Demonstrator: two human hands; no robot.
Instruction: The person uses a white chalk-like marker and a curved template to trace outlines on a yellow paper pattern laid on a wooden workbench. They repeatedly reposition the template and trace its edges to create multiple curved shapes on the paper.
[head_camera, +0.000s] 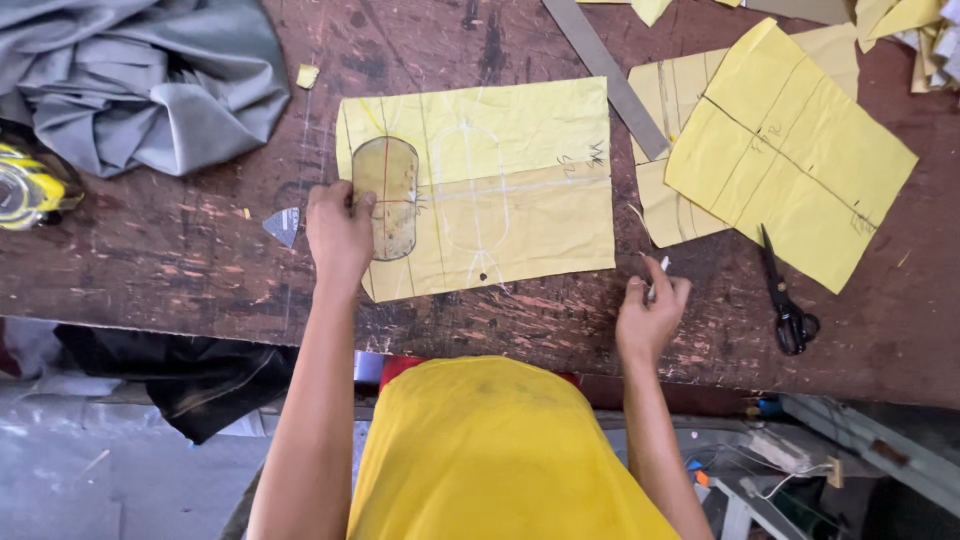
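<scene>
The left hand (338, 232) covers the template's (387, 196) left edge. The chalk (655, 281) in the right hand (650, 315) is mostly hidden. The grey cloth (150, 80) and tape measure (28, 188) at the table's (180, 260) far-left corner are cut off.

On the worn brown surface (180, 260) lies a yellow fabric piece (500, 190) with chalk outlines. At its left end, the left hand (338, 232) presses a rounded template (388, 200) flat. Right of the fabric piece, the right hand (650, 310) pinches white chalk (660, 272). Further right lie black scissors (785, 295).
</scene>
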